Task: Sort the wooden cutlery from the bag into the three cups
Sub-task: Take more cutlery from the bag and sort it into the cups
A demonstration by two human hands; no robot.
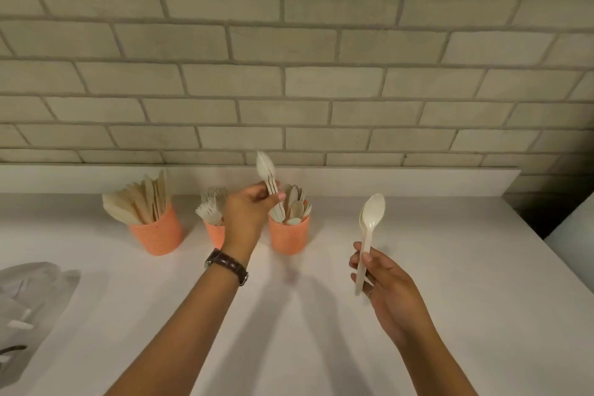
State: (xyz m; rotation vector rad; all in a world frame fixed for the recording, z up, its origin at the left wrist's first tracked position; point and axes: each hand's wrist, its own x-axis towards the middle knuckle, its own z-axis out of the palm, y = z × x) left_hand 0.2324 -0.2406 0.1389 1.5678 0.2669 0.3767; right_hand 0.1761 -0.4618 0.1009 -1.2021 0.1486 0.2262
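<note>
Pinching a stack of spoons (268, 177) over the crowded right cup (289, 238), the left hand (247, 213) risks snagging those already inside and tipping it, while the right hand (385, 280) grips more spoons (373, 212) nearby, the bag (32, 296) lying far left.

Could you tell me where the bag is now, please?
In the head view, the bag lies on the table at the far left, nearer than the knife cup.
</note>
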